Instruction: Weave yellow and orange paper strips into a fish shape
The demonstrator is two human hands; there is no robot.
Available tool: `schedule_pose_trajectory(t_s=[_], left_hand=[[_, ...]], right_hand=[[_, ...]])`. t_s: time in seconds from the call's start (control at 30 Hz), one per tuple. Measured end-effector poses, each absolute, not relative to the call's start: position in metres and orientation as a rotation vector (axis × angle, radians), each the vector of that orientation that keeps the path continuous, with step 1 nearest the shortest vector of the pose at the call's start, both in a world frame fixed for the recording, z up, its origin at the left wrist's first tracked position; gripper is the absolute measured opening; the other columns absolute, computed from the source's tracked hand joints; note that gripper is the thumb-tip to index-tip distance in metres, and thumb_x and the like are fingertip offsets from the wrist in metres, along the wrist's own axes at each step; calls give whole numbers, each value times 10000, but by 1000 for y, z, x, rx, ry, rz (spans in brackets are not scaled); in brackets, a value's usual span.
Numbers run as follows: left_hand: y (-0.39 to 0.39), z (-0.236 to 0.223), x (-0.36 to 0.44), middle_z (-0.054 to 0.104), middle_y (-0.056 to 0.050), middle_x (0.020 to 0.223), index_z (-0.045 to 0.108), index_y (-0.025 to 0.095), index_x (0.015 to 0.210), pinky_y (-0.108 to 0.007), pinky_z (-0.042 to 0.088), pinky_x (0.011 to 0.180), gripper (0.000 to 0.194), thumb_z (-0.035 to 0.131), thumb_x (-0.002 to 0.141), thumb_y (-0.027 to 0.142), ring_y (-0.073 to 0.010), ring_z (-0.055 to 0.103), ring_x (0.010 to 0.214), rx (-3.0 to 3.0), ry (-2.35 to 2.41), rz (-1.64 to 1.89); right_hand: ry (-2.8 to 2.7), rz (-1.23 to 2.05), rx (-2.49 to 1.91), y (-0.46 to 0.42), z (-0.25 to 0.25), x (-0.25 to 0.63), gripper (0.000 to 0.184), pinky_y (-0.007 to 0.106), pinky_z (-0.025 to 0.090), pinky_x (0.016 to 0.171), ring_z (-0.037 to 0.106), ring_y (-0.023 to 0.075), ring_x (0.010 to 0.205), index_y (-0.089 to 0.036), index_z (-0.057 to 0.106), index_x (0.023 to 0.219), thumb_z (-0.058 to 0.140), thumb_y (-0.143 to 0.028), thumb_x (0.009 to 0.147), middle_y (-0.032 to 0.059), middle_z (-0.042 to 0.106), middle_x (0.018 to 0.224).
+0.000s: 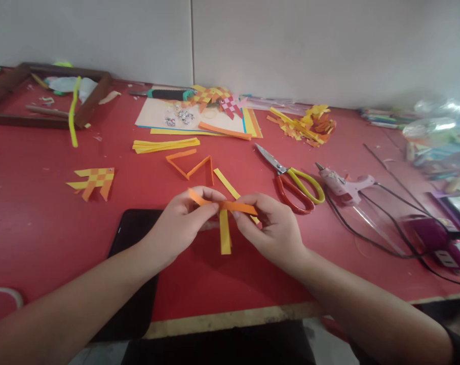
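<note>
Above a red counter (192,286), a left hand (184,218) and a right hand (274,228) are clamping their fingers on a narrow orange paper strip (237,207), a yellow paper strip (225,234) hanging between them. Counter surface is showing up to the pale front edge (230,319); a flat black slab (139,317) is lying beneath the left forearm (93,291), and red-and-yellow-handled scissors (281,169) are resting beyond the right hand.

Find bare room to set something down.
Mostly bare: left of the woven fish, in front of the brown frame; red tabletop between the black slab and right forearm. Crowded: right side, glue gun and purple device; back, paper sheets.
</note>
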State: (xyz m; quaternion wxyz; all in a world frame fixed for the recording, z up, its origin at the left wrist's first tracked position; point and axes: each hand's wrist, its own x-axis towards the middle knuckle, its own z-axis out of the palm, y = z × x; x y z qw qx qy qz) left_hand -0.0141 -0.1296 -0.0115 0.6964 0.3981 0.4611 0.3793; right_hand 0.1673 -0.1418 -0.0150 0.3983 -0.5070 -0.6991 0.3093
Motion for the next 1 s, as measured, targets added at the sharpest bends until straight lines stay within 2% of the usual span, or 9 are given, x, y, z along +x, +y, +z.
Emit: schedule_pose_trajectory(t_s=[0.1, 0.2, 0.37, 0.57, 0.83, 1.0], left_hand=[[-129, -13, -15, 651, 11, 874, 639, 171, 856, -305, 581, 863, 124, 710, 837, 271, -134, 670, 864, 841, 943, 829], [-129, -15, -15, 658, 17, 860, 631, 167, 837, -301, 579, 879, 189, 770, 798, 289, -124, 670, 854, 846, 890, 817], [-127, -14, -14, 646, 23, 808, 629, 165, 795, -286, 594, 826, 196, 777, 795, 293, -116, 667, 811, 800, 860, 818], [-126, -12, -15, 646, 18, 779, 642, 162, 770, -263, 587, 773, 202, 797, 768, 293, -116, 664, 758, 790, 851, 821], [-127, -12, -16, 652, 41, 752, 657, 187, 765, -182, 554, 697, 147, 779, 789, 265, -61, 615, 670, 801, 830, 817], [-128, -11, -16, 649, 40, 739, 649, 187, 759, -206, 552, 696, 161, 783, 775, 273, -69, 605, 651, 809, 846, 814]], right_hand=[[-1809, 686, -1306, -143, -16, 168, 86, 266, 505, 599, 641, 136, 662, -192, 654, 887, 580, -210, 847, 29, 694, 775], [-1828, 633, -1301, -143, -18, 169, 71, 272, 507, 592, 640, 142, 650, -191, 652, 840, 609, -245, 856, 29, 684, 740], [-1856, 630, -1252, -142, -17, 170, 56, 269, 523, 618, 656, 140, 676, -200, 655, 853, 621, -240, 873, 25, 703, 770], [-1978, 393, -1196, -141, -11, 172, 92, 266, 500, 581, 620, 131, 639, -220, 656, 852, 576, -187, 881, 9, 682, 735], [-2021, 243, -1013, -138, -11, 176, 153, 298, 537, 643, 659, 157, 717, -231, 667, 904, 573, -119, 859, 21, 705, 787], [-2028, 236, -989, -136, -11, 179, 182, 313, 547, 658, 670, 167, 735, -239, 689, 932, 583, -115, 851, 28, 725, 824]])
